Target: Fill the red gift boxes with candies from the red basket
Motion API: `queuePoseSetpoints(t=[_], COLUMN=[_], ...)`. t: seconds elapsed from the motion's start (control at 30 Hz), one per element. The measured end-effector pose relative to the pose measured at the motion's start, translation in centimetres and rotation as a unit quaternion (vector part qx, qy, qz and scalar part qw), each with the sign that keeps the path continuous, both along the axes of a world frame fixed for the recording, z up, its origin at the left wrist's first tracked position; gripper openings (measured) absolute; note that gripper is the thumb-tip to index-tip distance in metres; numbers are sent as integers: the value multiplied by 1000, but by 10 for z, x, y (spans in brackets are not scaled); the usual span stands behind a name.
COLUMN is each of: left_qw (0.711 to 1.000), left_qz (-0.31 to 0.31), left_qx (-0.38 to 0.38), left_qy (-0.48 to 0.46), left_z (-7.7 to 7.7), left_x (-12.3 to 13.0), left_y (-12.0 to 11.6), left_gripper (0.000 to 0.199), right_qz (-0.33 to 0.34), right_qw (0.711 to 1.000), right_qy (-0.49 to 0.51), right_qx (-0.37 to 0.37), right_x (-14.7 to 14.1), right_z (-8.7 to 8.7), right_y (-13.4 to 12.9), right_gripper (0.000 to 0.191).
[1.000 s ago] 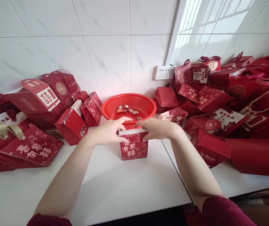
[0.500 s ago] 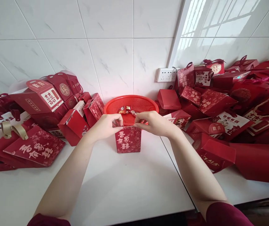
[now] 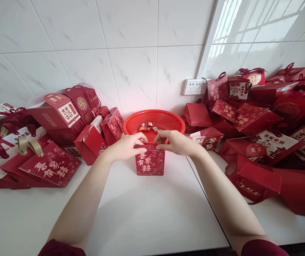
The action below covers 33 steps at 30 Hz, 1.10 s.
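A red gift box [image 3: 150, 164] with white Chinese characters and a floral pattern stands upright on the white table, in front of the basket. My left hand [image 3: 131, 145] pinches the left side of its top flap, thumb on the near face. At the right side of the same flap, my right hand [image 3: 172, 142] grips with thumb and curled fingers. The folded top edge shows between both hands. Just behind them sits a red plastic basket [image 3: 131, 120] with several wrapped candies [image 3: 149, 124] in it.
Red gift boxes [image 3: 58, 110] and bags [image 3: 52, 165] are heaped on the left. A larger pile of red boxes [image 3: 253, 149] covers the right side. A white socket strip [image 3: 195, 86] is on the tiled wall. A dark seam [image 3: 208, 199] crosses the white table [image 3: 152, 220].
The box's top flap has folded over toward me, showing a plain red strip between my hands. My fingers have shifted on its edge. The view has turned slightly left.
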<state>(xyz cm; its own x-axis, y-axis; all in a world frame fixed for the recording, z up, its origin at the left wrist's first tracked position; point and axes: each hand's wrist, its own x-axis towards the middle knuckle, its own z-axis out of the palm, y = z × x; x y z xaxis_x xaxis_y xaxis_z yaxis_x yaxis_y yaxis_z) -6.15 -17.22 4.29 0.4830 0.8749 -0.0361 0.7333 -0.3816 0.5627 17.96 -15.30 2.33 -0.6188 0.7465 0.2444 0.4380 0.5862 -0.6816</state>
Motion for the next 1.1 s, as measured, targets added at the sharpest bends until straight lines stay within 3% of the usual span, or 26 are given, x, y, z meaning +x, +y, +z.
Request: queuePoseSetpoints(t=[0.13,0.43,0.63,0.9,1.1], left_qw=[1000,998,993,994,993], left_qz=[1,-40,-75,-59,-66], left_qx=[-14,-27,-83,-88,-88], left_qy=[-20,-27,-28,-35,-40], left_z=[-6,-7,-10,-7,-6], left_x=[-1,-2,-3,0,1], left_y=[6,12,15,13,12], left_gripper=[28,32,31,30,28], right_qz=[-4,0,64,50,48], right_qw=[998,998,996,994,992], right_qy=[-34,-49,-33,-93,-119], right_qx=[-43,-41,-58,17,6], right_x=[4,7,6,2,4], right_z=[-5,-8,-12,-19,-14], right_y=[8,14,14,16,10], right_gripper=[18,26,33,22,36])
